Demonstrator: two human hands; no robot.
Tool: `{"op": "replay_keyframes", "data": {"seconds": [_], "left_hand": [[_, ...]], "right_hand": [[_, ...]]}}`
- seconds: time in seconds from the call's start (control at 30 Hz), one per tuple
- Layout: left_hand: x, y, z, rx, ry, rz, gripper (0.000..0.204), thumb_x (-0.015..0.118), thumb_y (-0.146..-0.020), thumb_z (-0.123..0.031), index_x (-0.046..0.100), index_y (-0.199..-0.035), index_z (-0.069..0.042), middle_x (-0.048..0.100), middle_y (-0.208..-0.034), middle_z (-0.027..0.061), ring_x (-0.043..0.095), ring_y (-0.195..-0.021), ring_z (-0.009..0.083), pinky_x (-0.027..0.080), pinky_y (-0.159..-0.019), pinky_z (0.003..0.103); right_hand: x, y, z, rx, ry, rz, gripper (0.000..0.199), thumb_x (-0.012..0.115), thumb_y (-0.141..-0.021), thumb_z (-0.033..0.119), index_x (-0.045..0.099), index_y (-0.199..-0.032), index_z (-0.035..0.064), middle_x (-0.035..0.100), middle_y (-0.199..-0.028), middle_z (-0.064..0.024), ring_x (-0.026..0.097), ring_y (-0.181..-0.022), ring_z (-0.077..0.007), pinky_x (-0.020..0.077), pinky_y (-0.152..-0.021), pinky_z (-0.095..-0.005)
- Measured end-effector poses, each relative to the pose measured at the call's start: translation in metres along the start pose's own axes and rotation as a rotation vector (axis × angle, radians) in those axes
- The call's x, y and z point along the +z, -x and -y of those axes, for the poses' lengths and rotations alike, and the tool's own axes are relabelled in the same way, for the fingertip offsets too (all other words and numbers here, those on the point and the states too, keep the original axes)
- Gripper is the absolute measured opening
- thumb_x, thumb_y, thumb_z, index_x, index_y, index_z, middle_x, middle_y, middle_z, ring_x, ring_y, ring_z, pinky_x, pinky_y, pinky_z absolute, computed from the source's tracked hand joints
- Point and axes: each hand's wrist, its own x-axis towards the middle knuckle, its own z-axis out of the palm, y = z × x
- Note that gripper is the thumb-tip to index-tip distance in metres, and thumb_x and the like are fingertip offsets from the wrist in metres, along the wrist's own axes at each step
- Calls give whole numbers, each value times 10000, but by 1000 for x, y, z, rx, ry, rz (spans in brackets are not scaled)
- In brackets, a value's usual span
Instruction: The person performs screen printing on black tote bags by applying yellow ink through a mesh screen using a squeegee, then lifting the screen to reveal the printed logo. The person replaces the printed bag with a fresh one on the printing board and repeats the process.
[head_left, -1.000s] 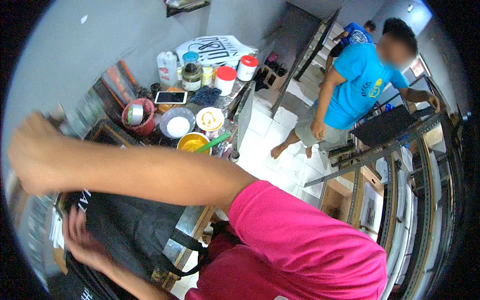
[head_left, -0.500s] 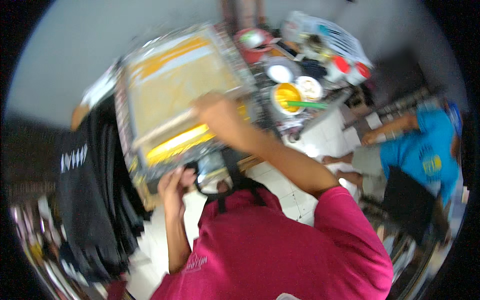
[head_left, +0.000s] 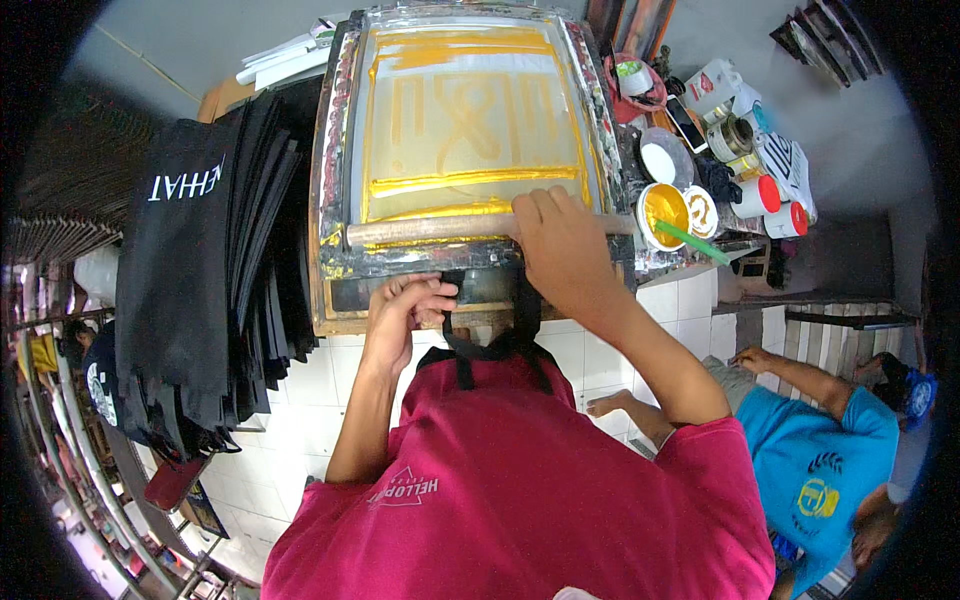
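Observation:
My right hand (head_left: 562,240) is closed over the wooden bar of a squeegee (head_left: 430,231), which lies across the near end of a screen-printing frame (head_left: 335,160). Just beyond the bar, thick yellow ink (head_left: 440,211) forms a band on the mesh. Farther up the pale mesh (head_left: 500,120), a letter-like design shows through, with more yellow streaked at the far end. My left hand (head_left: 400,305) is at the frame's near edge, its fingers loosely bent and partly apart, beside the black handles (head_left: 455,325) of a fabric bag hanging toward me. The rest of that bag is hidden.
Black fabric bags (head_left: 180,270) hang in a thick stack at left. To the right stand an ink tub (head_left: 663,215) with a green stick (head_left: 695,243), red-lidded jars (head_left: 768,194) and a phone (head_left: 686,122). A person in a blue shirt (head_left: 810,450) sits at lower right.
The view has turned and sharpened. My right hand has brought the squeegee nearer to me, and the yellow ink band is now on its far side. My left hand stays by the frame's near edge.

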Motion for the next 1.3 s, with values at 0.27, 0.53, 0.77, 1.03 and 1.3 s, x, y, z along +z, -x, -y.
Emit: {"op": "replay_keyframes", "data": {"seconds": [0.27, 0.53, 0.77, 1.03, 1.3], "left_hand": [[-3, -2, -4, -64, 15, -32, 330, 551, -871, -85, 572, -1112, 139, 715, -985, 239, 729, -782, 237, 596, -699, 294], [-8, -4, -2, -231, 437, -53, 359, 488, -872, -87, 555, -1138, 146, 641, -1187, 320, 669, -1108, 385, 572, -944, 454], [-22, -4, -48, -167, 54, 185, 336, 467, -947, -141, 606, -1142, 96, 715, -1031, 251, 728, -945, 310, 598, -874, 412], [26, -184, -193, 1191, -1117, -313, 375, 725, -877, -198, 662, -1212, -44, 689, -1192, 149, 662, -1092, 277, 495, -978, 385], [15, -251, -226, 866, -1513, -170, 382, 767, -813, -317, 723, -1102, -70, 726, -959, 184, 703, -892, 356, 534, -837, 408]], "right_hand": [[44, -93, -61, -30, 133, -73, 122, 569, -838, 73, 578, -954, 37, 637, -936, -143, 614, -931, -318, 498, -816, -443], [52, -256, -163, 24, -6, 174, 425, 735, -830, 226, 602, -1174, 15, 677, -1090, -245, 640, -1049, -409, 503, -906, -486], [74, -293, -219, -29, -38, 25, 536, 778, -775, 461, 694, -1096, 40, 712, -996, -213, 673, -979, -395, 527, -871, -462], [84, -255, -180, 159, 266, -46, 737, 635, -726, 786, 742, -941, 89, 734, -842, -156, 717, -802, -361, 566, -694, -481], [75, -218, -163, 158, 271, -27, 750, 619, -698, 821, 740, -883, 104, 733, -824, -144, 720, -781, -333, 562, -637, -455]]}}
